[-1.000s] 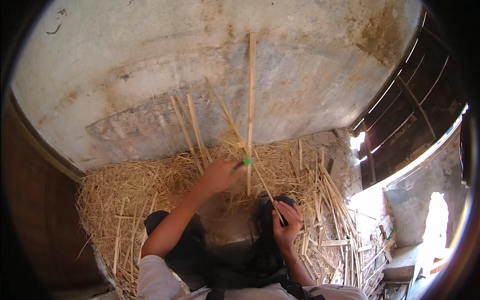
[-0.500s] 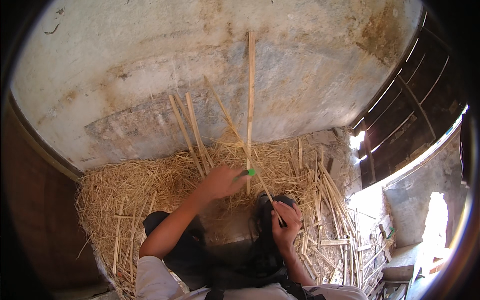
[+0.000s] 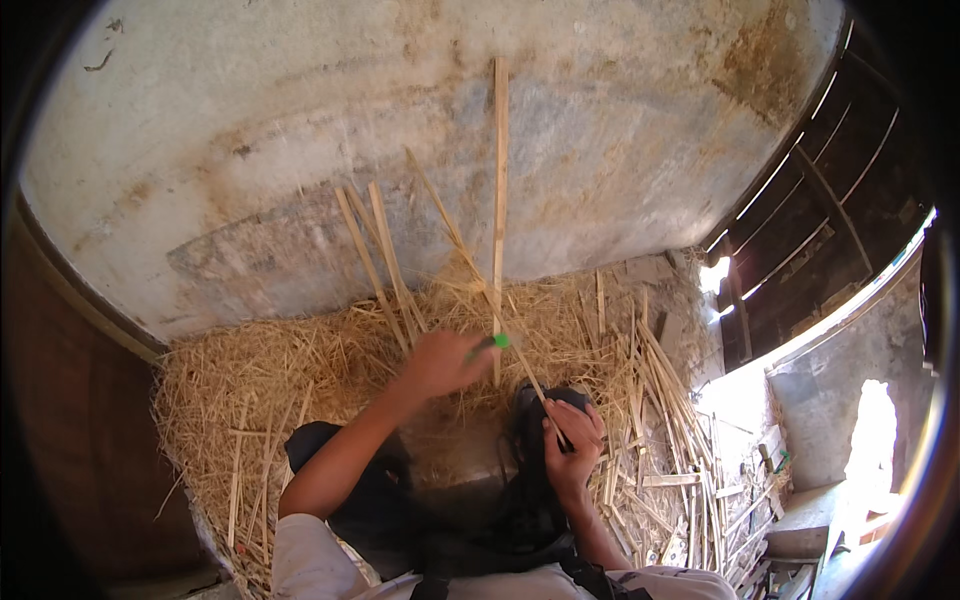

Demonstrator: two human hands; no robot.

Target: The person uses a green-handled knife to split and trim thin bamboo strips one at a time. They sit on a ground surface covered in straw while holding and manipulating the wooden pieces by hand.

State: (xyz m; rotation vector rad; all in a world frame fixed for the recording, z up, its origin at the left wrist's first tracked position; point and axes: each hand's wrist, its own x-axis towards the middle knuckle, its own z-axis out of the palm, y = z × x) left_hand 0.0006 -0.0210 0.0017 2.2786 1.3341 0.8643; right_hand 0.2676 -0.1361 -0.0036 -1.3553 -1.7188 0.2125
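In my left hand [image 3: 438,366], fingers closed, is a hand tool [image 3: 501,341] with a dark handle and a bright green end; the rest of it is hidden, so its kind is unclear. The hand is slightly blurred. A thin wooden strip [image 3: 470,262] slants from the wall down to my right knee. My right hand [image 3: 574,438] is closed around the strip's near end, above that knee. A small black piece [image 3: 564,441] shows by its fingers; I cannot make out what it is. The green end sits just left of the strip.
A long, flat wooden slat [image 3: 501,170] leans upright on the stained wall [image 3: 300,120]. More strips [image 3: 376,250] lean left of it. Straw-like shavings [image 3: 250,375] cover the ground ahead. Many loose sticks [image 3: 680,420] lie to the right, by a bright gap and dark slatted boards [image 3: 820,210].
Hardly anything differs. My left hand and the green end have shifted very slightly, and the view has tilted a little. My right hand keeps its grip on the strip.
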